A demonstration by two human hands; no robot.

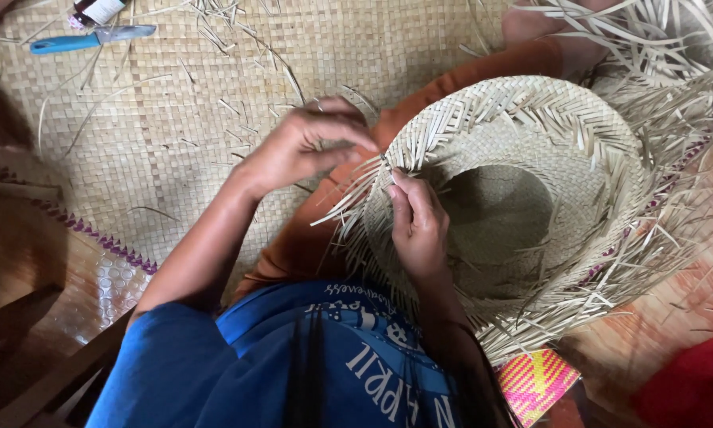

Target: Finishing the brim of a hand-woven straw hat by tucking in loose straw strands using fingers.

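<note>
A half-woven straw hat (531, 150) lies upside down on my lap, its brim edged with loose pale strips. My left hand (305, 147) pinches a strip at the brim's left edge, fingers closed on it. My right hand (418, 222) rests on the inside of the brim just beside it, fingertips pressing the same spot of the weave. The hollow crown (499, 214) opens to the right of my right hand. Orange cloth over my legs (309, 238) shows under the hat.
A woven mat (174, 119) covers the floor, strewn with cut straw bits. A blue-handled knife (91, 38) and a small bottle (95, 11) lie at the top left. Loose straw strips (657, 40) pile at the top right. A pink and yellow woven piece (535, 382) lies below the hat.
</note>
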